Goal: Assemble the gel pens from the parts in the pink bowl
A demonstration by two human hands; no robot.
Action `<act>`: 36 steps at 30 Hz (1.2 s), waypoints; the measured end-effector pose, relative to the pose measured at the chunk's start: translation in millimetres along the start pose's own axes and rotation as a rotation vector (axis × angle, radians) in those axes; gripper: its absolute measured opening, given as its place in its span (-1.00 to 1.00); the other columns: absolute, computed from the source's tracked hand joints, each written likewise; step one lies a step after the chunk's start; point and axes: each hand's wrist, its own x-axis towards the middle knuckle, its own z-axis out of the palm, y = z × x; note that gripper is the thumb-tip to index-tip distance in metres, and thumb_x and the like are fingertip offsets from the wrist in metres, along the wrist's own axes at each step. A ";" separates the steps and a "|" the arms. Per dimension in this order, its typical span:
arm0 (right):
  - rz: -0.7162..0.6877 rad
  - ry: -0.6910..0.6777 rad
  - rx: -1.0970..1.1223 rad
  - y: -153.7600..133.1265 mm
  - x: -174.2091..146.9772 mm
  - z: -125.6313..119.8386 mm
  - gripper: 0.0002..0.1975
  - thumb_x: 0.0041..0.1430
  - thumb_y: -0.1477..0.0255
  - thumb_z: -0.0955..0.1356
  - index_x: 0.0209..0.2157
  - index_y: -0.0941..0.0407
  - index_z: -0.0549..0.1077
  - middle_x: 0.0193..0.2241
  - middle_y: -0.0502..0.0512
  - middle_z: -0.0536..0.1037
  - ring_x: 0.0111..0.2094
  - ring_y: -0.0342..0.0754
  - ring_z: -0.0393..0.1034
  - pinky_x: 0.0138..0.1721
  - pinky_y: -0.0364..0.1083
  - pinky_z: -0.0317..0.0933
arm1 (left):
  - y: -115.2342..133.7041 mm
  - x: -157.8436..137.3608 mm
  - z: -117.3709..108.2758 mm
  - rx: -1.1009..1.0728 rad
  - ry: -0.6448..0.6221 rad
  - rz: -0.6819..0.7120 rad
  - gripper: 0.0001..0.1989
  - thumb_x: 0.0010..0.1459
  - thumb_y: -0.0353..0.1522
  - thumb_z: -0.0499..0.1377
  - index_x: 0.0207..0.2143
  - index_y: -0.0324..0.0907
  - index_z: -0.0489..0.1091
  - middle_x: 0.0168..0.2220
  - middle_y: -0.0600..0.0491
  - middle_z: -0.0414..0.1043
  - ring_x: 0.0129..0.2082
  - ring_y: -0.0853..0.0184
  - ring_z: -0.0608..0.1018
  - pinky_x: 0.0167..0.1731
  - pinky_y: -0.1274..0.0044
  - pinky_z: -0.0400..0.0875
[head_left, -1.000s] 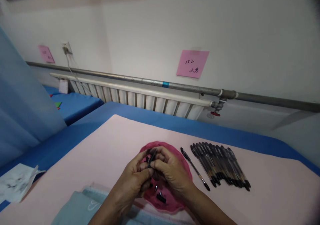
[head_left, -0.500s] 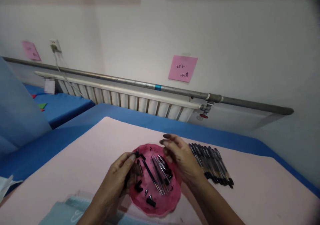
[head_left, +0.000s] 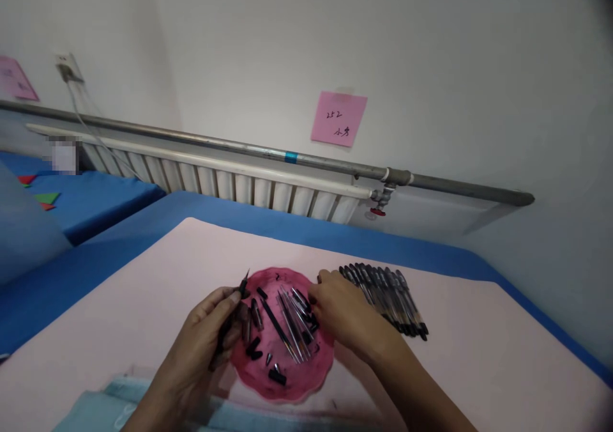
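Note:
My left hand (head_left: 211, 320) is closed around a black pen (head_left: 244, 284) at the left rim of a pink scalloped plate (head_left: 282, 390). The pen's bare pointed tip sticks up past my thumb; its lower part is largely hidden by my fingers. On the plate lie several thin clear refills (head_left: 293, 330), a dark rod (head_left: 275, 323), black caps (head_left: 277, 376) and a small metal cone tip (head_left: 269, 359). At the plate's right rim, my right hand (head_left: 340, 304) has its fingers curled downward. Its fingertips are hidden, so whatever they grip cannot be seen.
A row of capped pens (head_left: 387, 298) lies right of the plate on the pink table cover (head_left: 460, 349). Light blue cloth (head_left: 96, 406) lies at the front left. Behind the blue table edge (head_left: 268, 231) stand a radiator (head_left: 244, 189) and a pipe with a red valve (head_left: 378, 212).
My right hand has turned over and lowered, its fingers going from raised and apart to curled at the plate's right rim. The pen tip in my left hand now points up more clearly.

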 end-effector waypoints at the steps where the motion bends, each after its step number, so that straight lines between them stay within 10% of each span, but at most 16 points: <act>1: -0.005 0.003 -0.047 -2.8 -0.6 0.0 -0.77 0.04 0.61 0.23 -0.37 0.19 0.51 -0.31 0.26 0.47 -0.29 0.02 0.32 -0.39 -0.11 0.04 | 0.8 0.4 0.3 -0.046 0.008 0.000 -0.79 -0.04 -0.25 0.25 -0.46 -0.19 0.32 -0.66 0.22 0.22 -0.76 0.62 0.14 -0.80 0.76 -0.07; 11: -0.054 -0.072 -0.229 -20.1 9.9 28.8 -0.80 -0.05 0.64 0.28 -0.46 0.24 0.55 -0.37 0.36 0.52 -0.21 0.21 0.33 -0.19 0.09 0.06 | 13.2 4.8 -1.3 -0.259 0.130 0.069 -0.89 0.03 -0.56 0.13 -0.34 -0.29 0.39 -0.25 -0.09 0.49 -0.41 0.33 0.56 -0.47 0.53 0.50; 19: -0.096 -0.049 -0.136 -24.7 10.4 33.5 -0.82 -0.10 0.65 0.30 -0.47 0.19 0.52 -0.39 0.29 0.56 -0.29 0.13 0.39 -0.23 0.02 0.08 | 13.1 5.2 -3.3 -0.283 0.109 0.093 -0.84 0.07 -0.57 0.12 -0.27 -0.30 0.40 -0.16 -0.15 0.48 -0.28 0.29 0.57 -0.36 0.49 0.53; 27: -0.228 0.189 0.426 -17.0 12.0 25.3 -0.86 -0.01 0.60 0.19 -0.51 0.13 0.32 -0.52 -0.02 0.44 -0.52 -0.18 0.24 -0.50 -0.20 0.00 | 12.2 6.0 -2.5 -0.325 0.113 0.085 -0.85 0.03 -0.57 0.18 -0.31 -0.26 0.37 -0.21 -0.15 0.51 -0.27 0.23 0.58 -0.32 0.41 0.53; 36: -0.134 0.248 0.271 -6.9 11.9 21.2 -0.83 0.11 0.54 0.17 -0.43 0.14 0.36 -0.44 0.05 0.46 -0.44 -0.13 0.28 -0.43 -0.17 0.02 | 15.8 7.1 -4.3 -0.322 0.168 0.111 -0.91 0.06 -0.57 0.14 -0.37 -0.28 0.40 -0.27 -0.11 0.51 -0.29 0.27 0.58 -0.35 0.47 0.53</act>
